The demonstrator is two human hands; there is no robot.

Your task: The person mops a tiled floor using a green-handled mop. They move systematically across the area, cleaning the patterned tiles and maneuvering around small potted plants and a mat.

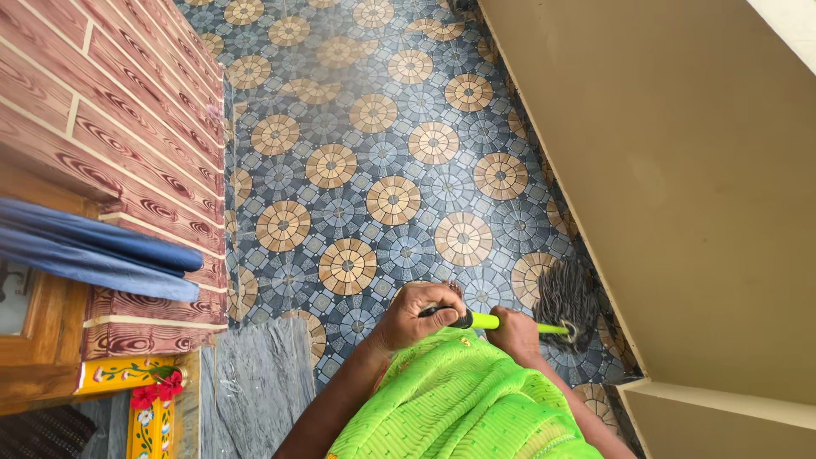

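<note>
Both the left hand (422,311) and right hand (513,331) are closed tightly around the yellow-green mop handle (501,322), with the grey mop head (564,299) on the patterned floor (374,153).

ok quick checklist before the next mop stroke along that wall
1. Left hand closed around the mop handle: ok.
2. Right hand gripping further down the handle: ok.
3. Mop head down on the patterned floor: ok.
4. Mop head close against the beige wall base: ok.
5. Floor ahead free of loose objects: ok, none visible.
6. Floor wet or dry: cannot tell.
</note>
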